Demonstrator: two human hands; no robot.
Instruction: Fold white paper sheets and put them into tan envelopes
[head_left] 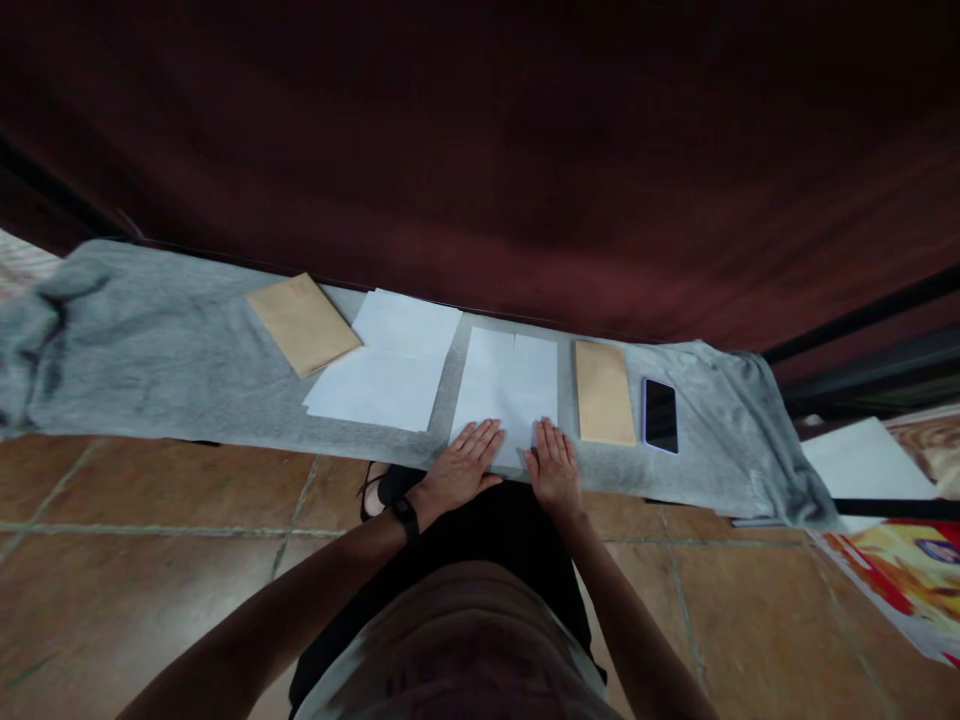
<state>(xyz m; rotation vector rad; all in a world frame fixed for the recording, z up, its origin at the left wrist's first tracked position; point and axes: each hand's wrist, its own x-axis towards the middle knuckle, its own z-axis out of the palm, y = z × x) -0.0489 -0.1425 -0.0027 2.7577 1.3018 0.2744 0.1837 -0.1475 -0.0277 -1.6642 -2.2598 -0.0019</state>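
Note:
A white sheet of paper point(495, 385) lies on the grey cloth in front of me, a short slit or gap showing at its far edge. My left hand point(466, 462) rests flat on its near left corner, fingers stretched out. On the near right corner lies my right hand point(555, 465), also flat with the fingers extended. Left of this sheet is a stack of white papers point(390, 380) with a crease across it. A brown envelope point(304, 320) overlaps the stack's left edge. Another stack of brown envelopes point(604, 395) sits right of my right hand.
A smartphone point(661, 415) lies right of the envelopes. The grey cloth point(172, 350) covers a long narrow table and bunches at both ends. A dark red curtain point(480, 150) hangs behind. A colourful printed box point(907, 580) and a white sheet point(862, 460) are at the far right.

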